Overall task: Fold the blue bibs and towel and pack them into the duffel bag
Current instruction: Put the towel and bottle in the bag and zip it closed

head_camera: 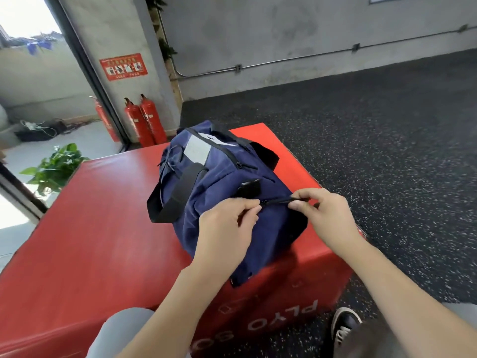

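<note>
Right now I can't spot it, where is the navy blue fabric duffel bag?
In the head view the navy blue fabric duffel bag sits at centre on the red padded box, both hands at its near end.

Light source: daylight enters through the tall glass doorway [25, 81] at far left; the sky there is blown out to white.
Overall level: bright at left, dimmer toward the grey concrete wall [284, 29] at far right.
Glare: pale sheen on the glossy red padded box top [90, 215].
Shadows: soft, falling right of the navy fabric duffel bag [222, 182].
Distortion: wide-angle bending of the doorway frame and wall lines near the edges.
Sharpness: centre clear; the speckled black rubber floor [387, 130] and frame corners look soft.
</note>
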Action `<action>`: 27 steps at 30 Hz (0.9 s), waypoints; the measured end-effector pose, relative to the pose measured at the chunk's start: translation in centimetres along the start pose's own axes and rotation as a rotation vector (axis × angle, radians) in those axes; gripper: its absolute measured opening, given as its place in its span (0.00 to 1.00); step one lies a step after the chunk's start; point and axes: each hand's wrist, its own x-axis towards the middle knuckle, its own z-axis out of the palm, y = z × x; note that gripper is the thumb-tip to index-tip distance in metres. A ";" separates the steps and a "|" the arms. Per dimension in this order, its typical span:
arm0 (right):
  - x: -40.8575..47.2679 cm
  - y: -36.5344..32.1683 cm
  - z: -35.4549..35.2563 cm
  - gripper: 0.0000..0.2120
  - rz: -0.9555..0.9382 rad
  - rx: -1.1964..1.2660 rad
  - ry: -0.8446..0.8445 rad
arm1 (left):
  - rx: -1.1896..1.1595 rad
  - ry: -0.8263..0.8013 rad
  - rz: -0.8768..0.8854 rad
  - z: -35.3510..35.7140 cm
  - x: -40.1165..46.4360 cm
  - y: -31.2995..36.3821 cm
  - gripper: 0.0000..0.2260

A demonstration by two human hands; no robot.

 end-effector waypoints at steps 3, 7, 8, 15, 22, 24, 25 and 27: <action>-0.2 -0.3 0.1 0.06 -0.006 -0.043 -0.008 | 0.062 0.038 0.047 -1.0 -0.9 -1.0 0.05; 0.0 -1.0 0.1 0.05 -0.008 -0.093 -0.003 | 0.095 0.116 0.081 -1.9 -1.7 -2.2 0.06; 0.0 -1.2 0.1 0.05 -0.006 -0.107 -0.004 | 0.101 0.129 0.093 -2.1 -1.9 -2.3 0.05; -0.5 -2.4 0.0 0.08 -0.118 -0.186 -0.030 | -0.044 0.069 -0.124 -3.2 -2.0 -2.9 0.15; -1.7 -4.5 2.0 0.07 -0.500 -0.166 0.090 | 0.170 0.095 -0.069 -2.3 -2.0 -2.5 0.06; -1.8 -4.8 2.7 0.08 -0.520 -0.165 0.077 | 0.176 0.090 -0.064 -2.1 -1.8 -2.6 0.11; -1.8 -4.9 3.0 0.09 -0.504 -0.156 0.063 | 0.166 0.080 -0.066 -2.0 -1.7 -2.4 0.13; -1.6 -4.9 3.4 0.10 -0.461 -0.122 0.042 | 0.165 0.042 -0.069 -1.7 -1.6 -1.8 0.17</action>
